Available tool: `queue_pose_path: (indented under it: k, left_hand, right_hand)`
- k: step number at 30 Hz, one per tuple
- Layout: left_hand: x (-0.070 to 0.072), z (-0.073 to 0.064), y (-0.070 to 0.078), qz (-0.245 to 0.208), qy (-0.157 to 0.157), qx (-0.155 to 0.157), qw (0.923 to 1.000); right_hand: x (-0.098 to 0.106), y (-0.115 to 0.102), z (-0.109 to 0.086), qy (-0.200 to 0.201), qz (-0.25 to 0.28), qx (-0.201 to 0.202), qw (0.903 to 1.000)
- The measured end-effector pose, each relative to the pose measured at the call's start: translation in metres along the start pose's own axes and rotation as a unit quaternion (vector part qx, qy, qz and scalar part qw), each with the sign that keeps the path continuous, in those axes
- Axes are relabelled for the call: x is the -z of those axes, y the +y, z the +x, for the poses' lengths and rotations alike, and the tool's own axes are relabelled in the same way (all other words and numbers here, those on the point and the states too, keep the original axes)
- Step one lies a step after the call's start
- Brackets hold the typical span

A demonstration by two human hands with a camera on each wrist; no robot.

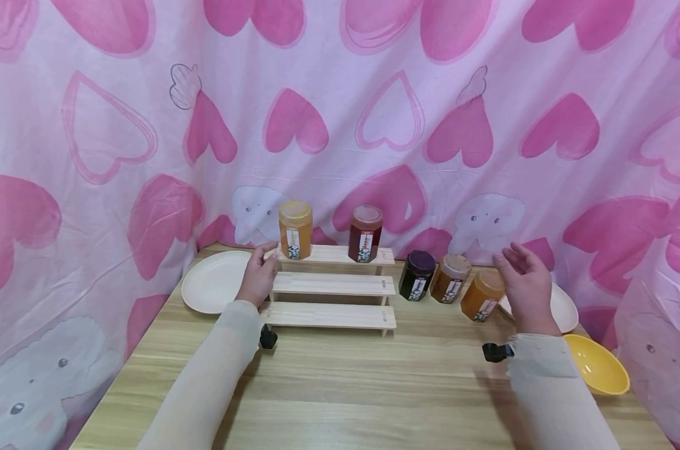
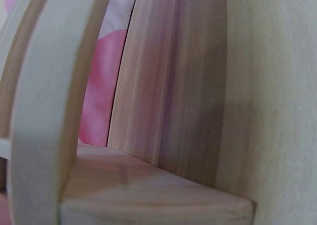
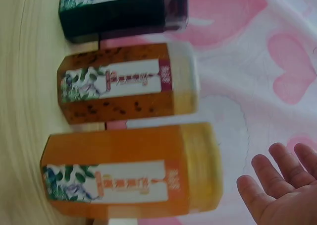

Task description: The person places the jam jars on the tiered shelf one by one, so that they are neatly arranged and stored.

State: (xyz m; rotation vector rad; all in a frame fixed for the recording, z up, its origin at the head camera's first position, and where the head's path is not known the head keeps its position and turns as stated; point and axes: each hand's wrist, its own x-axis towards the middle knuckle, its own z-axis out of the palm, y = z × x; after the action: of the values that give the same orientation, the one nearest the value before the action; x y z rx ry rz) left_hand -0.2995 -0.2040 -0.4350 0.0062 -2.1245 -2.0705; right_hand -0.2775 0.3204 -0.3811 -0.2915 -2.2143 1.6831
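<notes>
My left hand [image 1: 258, 275] is at the left end of a three-tier wooden stand [image 1: 333, 284], its fingertips by the top tier near a yellow jar [image 1: 295, 231]. Farther right on that tier stands a dark red jar [image 1: 365, 234]. My right hand [image 1: 522, 281] is raised with its fingers spread loosely, holding nothing, just right of an orange jar [image 3: 131, 173]. Beside that jar stand a brown jar with dark specks [image 3: 124, 84] and a dark purple jar [image 1: 417, 276]. The left wrist view has the stand's wood [image 2: 153, 185] up close, with the left hand out of sight.
A white plate [image 1: 213, 284] lies left of the stand, and another white plate [image 1: 565, 309] lies behind the right hand. The yellow bowl [image 1: 599, 365] sits by the right forearm. A pink heart-print curtain [image 1: 340, 81] hangs behind the wooden table [image 1: 374, 387].
</notes>
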Motion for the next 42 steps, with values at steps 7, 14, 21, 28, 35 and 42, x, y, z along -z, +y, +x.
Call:
queue_pose_path:
  k: [7, 14, 21, 28, 35, 42]
  left_hand:
    - [0.001, 0.000, -0.003, 0.002, -0.001, 0.002, 1.0000]
    - [0.001, 0.016, -0.030, 0.021, 0.018, 0.000, 0.9996]
    - [0.002, 0.017, -0.034, 0.026, 0.016, 0.002, 0.9995]
    - [0.003, 0.019, -0.036, 0.024, 0.019, 0.006, 0.9995]
    - [0.003, 0.017, -0.030, 0.023, 0.014, 0.015, 0.9995]
    - [0.002, 0.001, -0.001, 0.020, -0.006, 0.023, 0.9995]
  right_hand:
    - [0.008, 0.015, 0.008, 0.012, 0.008, -0.008, 0.9999]
    - [0.015, 0.033, 0.010, -0.026, -0.071, -0.008, 0.9971]
    - [0.015, 0.043, 0.010, -0.083, -0.097, -0.017, 0.9917]
    - [0.017, 0.049, 0.011, -0.120, -0.117, -0.013, 0.9858]
    - [0.021, 0.056, 0.011, -0.149, -0.140, -0.008, 0.9790]
    - [0.024, 0.062, 0.013, -0.167, -0.164, -0.005, 0.9722]
